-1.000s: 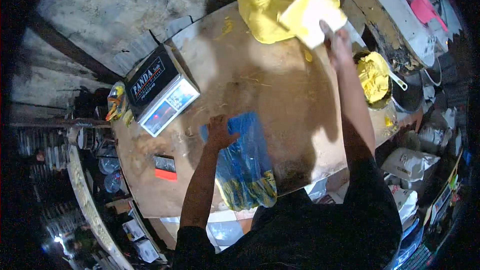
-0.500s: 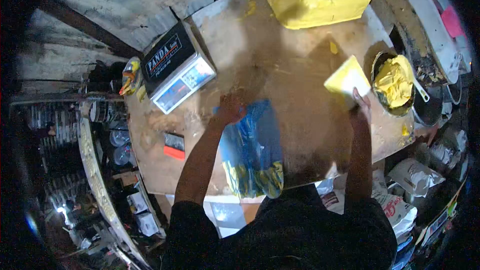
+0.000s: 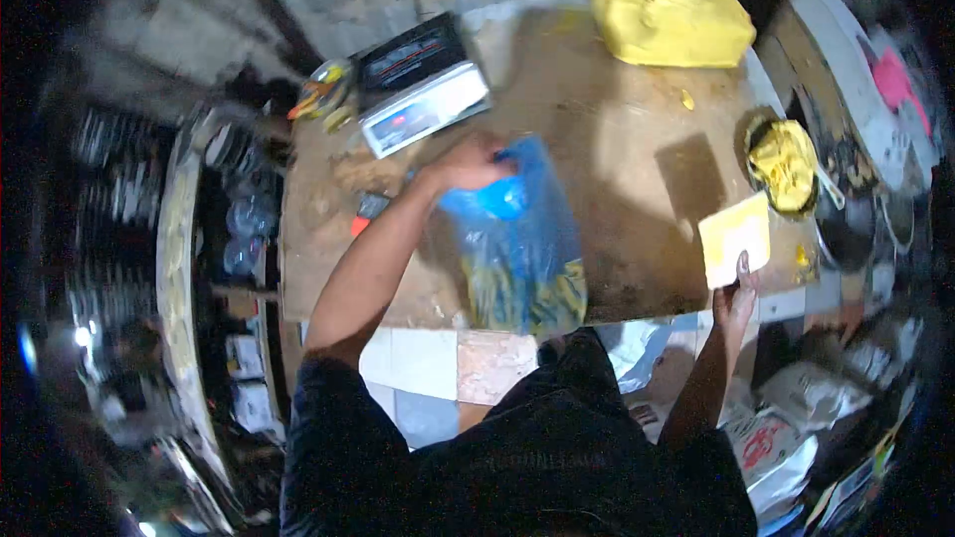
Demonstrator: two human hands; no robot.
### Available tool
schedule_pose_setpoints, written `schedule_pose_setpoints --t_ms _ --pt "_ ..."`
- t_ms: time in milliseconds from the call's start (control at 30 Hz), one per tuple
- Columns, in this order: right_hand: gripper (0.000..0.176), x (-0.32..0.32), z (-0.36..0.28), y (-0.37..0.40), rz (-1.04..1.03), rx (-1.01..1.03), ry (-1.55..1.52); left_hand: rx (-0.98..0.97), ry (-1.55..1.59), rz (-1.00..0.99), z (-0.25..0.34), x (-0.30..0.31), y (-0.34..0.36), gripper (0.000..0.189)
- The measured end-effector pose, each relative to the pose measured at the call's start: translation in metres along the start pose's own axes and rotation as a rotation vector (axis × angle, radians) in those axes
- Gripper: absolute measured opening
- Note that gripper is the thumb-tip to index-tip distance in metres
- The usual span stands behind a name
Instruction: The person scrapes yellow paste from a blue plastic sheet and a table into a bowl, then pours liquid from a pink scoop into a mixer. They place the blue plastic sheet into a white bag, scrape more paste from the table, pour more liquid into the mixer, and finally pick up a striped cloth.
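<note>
My left hand (image 3: 477, 161) is closed on the upper part of a translucent blue plastic bag (image 3: 527, 239). Yellow smears mark the lower end of the bag, which reaches the table's near edge. In my right hand (image 3: 734, 300) is a flat, square, pale yellow scraper (image 3: 736, 237), pinched at its lower edge and held up near the table's front right. A large block of yellow, butter-like paste (image 3: 671, 18) sits at the far side. To the right stands a pan (image 3: 758, 174) with more yellow paste (image 3: 784, 164) in it.
A digital scale (image 3: 423, 80) with a black top stands at the back left of the wooden table (image 3: 617, 199). Beside it is a container of colourful items (image 3: 323, 89). A small red and black object (image 3: 368, 211) lies near my left forearm. White sacks (image 3: 781, 447) are on the floor at right.
My left hand has lifted the upper part of the blue bag and moved slightly away from me. My right hand has brought the scraper nearer the front edge. The camera view has shifted.
</note>
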State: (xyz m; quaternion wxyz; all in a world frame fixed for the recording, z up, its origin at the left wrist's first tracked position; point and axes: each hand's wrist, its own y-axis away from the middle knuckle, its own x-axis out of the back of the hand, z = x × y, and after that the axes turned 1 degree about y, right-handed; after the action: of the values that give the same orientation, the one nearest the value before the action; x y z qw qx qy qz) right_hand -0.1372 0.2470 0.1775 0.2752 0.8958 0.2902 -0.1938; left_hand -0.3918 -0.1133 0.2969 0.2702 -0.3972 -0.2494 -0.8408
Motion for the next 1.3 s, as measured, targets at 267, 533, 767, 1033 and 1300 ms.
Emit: schedule_pose_setpoints --t_ms 267,533,767,1033,1300 --pt "0.045 0.007 -0.008 0.047 -0.277 0.102 0.031 0.337 1.225 0.612 0.066 0.078 0.098 0.019" --pt "0.044 -0.013 -0.026 0.043 -0.373 0.007 -0.073 0.238 1.465 1.218 -0.02 -0.094 0.163 0.037" --pt "0.055 -0.079 -0.009 0.094 -0.583 0.766 0.67 0.796 1.308 1.343 -0.094 -0.33 0.161 0.033" --pt "0.028 -0.18 0.045 0.055 -0.421 0.299 0.752 0.55 1.746 1.067 -0.039 -0.319 0.184 0.024" --pt "0.022 -0.17 0.2 0.133 -1.221 0.814 1.294 1.079 0.964 0.936 -0.072 -0.347 0.163 0.029"
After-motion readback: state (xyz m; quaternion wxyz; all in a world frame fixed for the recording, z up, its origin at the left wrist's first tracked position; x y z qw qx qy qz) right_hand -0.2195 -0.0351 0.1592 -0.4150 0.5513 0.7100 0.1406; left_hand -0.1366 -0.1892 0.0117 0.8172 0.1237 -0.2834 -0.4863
